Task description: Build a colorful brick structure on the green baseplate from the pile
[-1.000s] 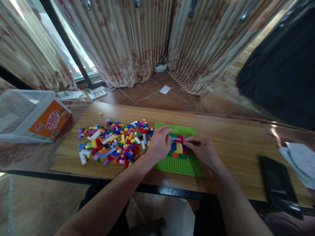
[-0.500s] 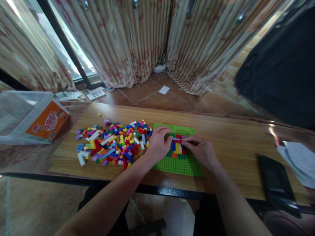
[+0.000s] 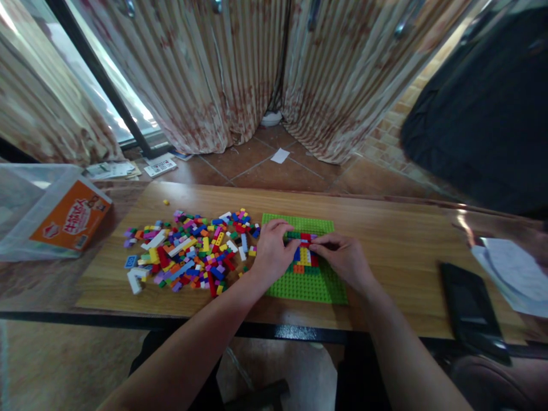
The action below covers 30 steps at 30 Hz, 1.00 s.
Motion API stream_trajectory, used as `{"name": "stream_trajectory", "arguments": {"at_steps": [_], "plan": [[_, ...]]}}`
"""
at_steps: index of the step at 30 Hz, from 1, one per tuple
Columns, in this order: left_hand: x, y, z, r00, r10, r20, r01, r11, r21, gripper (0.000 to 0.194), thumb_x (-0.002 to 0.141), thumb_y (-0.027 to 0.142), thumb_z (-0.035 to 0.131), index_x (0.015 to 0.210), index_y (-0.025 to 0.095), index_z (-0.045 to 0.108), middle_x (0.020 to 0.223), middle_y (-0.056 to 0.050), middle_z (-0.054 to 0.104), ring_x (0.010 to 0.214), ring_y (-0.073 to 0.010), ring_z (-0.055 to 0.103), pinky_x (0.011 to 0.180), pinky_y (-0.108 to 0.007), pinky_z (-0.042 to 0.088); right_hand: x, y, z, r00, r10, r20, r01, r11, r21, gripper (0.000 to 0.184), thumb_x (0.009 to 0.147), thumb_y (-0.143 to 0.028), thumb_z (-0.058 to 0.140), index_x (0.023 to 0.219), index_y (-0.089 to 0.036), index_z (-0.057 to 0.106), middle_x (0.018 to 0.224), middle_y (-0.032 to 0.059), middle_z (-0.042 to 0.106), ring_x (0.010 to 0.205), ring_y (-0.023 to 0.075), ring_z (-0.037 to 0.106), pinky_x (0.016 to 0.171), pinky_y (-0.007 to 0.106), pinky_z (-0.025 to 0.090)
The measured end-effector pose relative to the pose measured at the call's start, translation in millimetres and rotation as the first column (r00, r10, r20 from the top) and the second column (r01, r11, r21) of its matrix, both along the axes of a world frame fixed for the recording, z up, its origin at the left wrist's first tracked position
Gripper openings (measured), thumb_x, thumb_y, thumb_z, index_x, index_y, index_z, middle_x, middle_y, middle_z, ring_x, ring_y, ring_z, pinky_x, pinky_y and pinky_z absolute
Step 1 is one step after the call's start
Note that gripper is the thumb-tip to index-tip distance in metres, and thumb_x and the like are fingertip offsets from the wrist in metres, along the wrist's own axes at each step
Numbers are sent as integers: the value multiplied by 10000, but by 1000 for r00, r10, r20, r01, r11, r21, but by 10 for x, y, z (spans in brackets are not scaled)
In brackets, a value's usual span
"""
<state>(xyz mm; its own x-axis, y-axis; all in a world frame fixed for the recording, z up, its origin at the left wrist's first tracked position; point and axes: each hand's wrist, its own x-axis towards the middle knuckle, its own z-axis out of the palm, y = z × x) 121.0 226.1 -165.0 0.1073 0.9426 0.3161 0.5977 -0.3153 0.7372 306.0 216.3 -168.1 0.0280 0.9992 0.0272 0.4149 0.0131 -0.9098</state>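
A light green studded baseplate (image 3: pixel 308 292) carries a flat patch of joined toy bricks (image 3: pixel 305 260) in red, blue, yellow, white, orange and dark green. My left hand (image 3: pixel 274 246) rests over the plate's left part, fingers curved and thumb apart from them, its thumb tip at the left edge of the patch. From the right, my right hand (image 3: pixel 341 257) reaches in with thumb and forefinger pinched together at the patch's upper right edge. A toy brick seems to lie at those fingertips, mostly hidden by them.
Left of the plate spreads a pile of loose toy bricks (image 3: pixel 188 251). A clear plastic box (image 3: pixel 51 217) with an orange label stands at the far left. On the right lie a dark flat device (image 3: pixel 468 308) and white papers (image 3: pixel 514 274). Curtains (image 3: pixel 205 80) hang beyond the table (image 3: pixel 394 257).
The whole view has shifted slightly, so things sit a little further left. Relative to the plate, my left hand has edged right, its thumb closer over the bricks. My right hand keeps its pinch.
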Motion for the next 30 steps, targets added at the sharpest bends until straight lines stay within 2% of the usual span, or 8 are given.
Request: {"name": "stream_trajectory", "arguments": {"at_steps": [6, 18, 25, 30], "plan": [[55, -9, 19, 999, 28, -28, -27, 1000, 10, 167, 768, 173, 749, 920, 166, 681, 1048, -79, 667, 1041, -244, 596, 994, -441, 457, 30, 10, 18, 999, 9, -49, -10, 1000, -30, 218, 664, -422, 778, 713, -211, 753, 748, 42, 751, 669, 184, 668, 650, 327, 533], [70, 49, 66, 999, 28, -39, -31, 996, -86, 162, 734, 154, 773, 882, 159, 706, 1021, -83, 679, 1032, -241, 599, 973, -417, 459, 17, 32, 67, 998, -20, -65, 14, 996, -91, 250, 604, -426, 803, 678, -195, 741, 698, 44, 739, 637, 175, 659, 619, 311, 527], [62, 45, 47, 999, 9, -42, -11, 998, -59, 147, 741, 147, 755, 878, 164, 706, 1000, -73, 680, 1013, -241, 601, 969, -428, 457, 18, 25, 73, 1000, -8, -14, 7, 996, -89, 233, 642, -416, 784, 701, -194, 743, 718, 41, 739, 659, 174, 660, 650, 317, 523], [44, 27, 38, 999, -6, -47, 5, 1000, -23, 140, 758, 160, 734, 893, 175, 703, 1002, -68, 683, 1017, -239, 605, 966, -428, 458, 111, 36, 61, 988, 31, -149, -49, 992, -118, 352, 602, -483, 812, 769, -188, 720, 732, 25, 723, 647, 147, 627, 636, 300, 517]]}}
